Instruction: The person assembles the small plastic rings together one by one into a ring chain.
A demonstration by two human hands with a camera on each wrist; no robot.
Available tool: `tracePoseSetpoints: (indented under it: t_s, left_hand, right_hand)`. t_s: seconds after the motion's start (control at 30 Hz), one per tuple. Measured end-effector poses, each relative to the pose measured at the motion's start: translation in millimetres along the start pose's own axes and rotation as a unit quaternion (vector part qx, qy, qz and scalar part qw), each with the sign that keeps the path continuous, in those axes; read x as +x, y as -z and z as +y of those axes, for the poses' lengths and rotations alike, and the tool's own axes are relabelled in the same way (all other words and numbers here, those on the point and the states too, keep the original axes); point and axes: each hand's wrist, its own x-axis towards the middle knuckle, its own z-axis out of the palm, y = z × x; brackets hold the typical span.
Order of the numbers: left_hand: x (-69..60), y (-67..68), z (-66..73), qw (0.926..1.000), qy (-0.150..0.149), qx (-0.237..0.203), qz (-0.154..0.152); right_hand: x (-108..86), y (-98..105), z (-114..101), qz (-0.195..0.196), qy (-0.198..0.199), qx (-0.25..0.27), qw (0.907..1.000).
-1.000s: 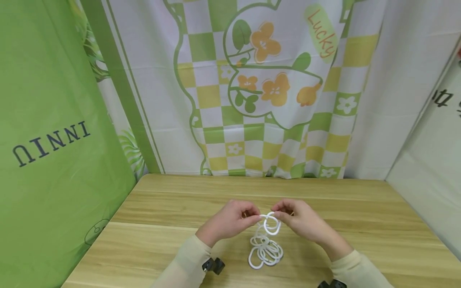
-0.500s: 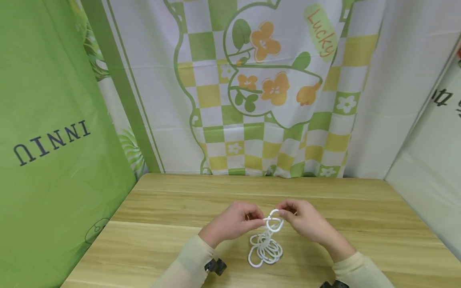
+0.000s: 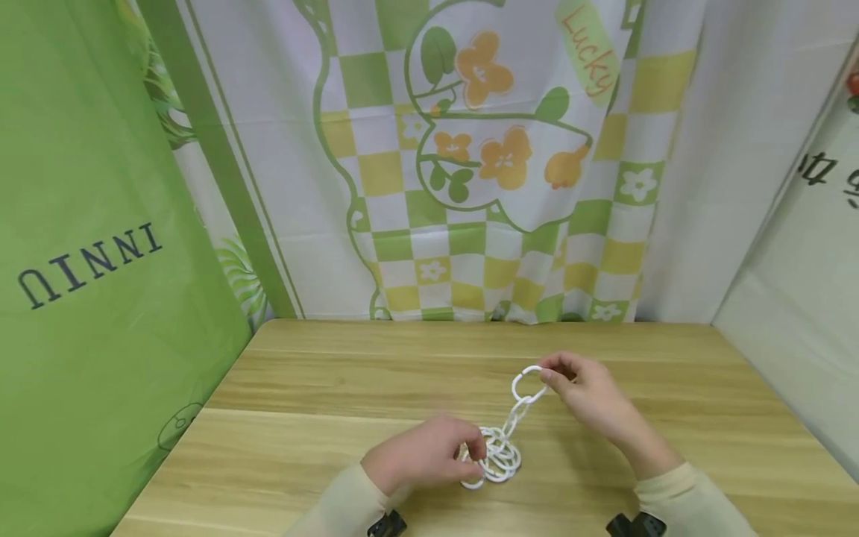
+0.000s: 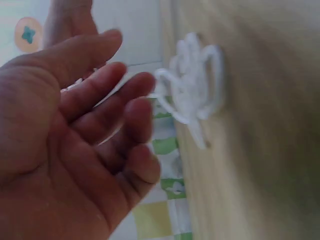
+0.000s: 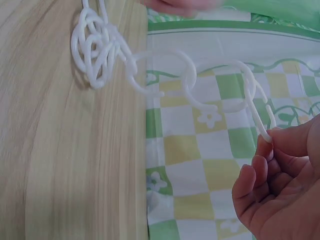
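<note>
My right hand (image 3: 593,399) pinches the end ring (image 3: 526,384) of a chain of white C-shaped plastic rings between thumb and forefinger. A gap shows in that ring in the right wrist view. From it several linked rings (image 5: 190,80) run down to a loose pile of rings (image 3: 502,456) on the table. My left hand (image 3: 429,451) hovers beside the pile, its fingers loosely bent. In the left wrist view nothing lies between those fingers, and the pile (image 4: 192,82) is apart from them. The left hand covers part of the pile in the head view.
The wooden table (image 3: 322,373) reaches back to a checked curtain (image 3: 470,246) with flowers. A green cloth (image 3: 101,335) hangs at the left, a pale one (image 3: 798,321) at the right. Dark wrist cameras sit on both sleeves.
My left hand has let go of the ring near the chain's end and moved down towards the pile. The right hand has moved up and right, drawing the rings out into a line.
</note>
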Motion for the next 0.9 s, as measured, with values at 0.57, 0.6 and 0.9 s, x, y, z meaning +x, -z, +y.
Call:
tracePoseSetpoints:
  t_s: [0.57, 0.6, 0.9]
  left_hand:
    - [-61.8, 9.2, -57.8, 0.9883, 0.152, 0.003, 0.018]
    - [-66.2, 11.7, -63.4, 0.9864, 0.162, 0.006, 0.026]
    - [-87.9, 27.3, -111.9, 0.9625, 0.244, -0.080, 0.088]
  right_hand:
    - [-3.9, 41.9, 39.5, 0.051, -0.045, -0.006, 0.9977]
    - [-4.4, 44.3, 44.1, 0.054, -0.047, -0.011, 0.9974]
    - [-14.0, 59.8, 96.9, 0.070, -0.098, -0.011, 0.9927]
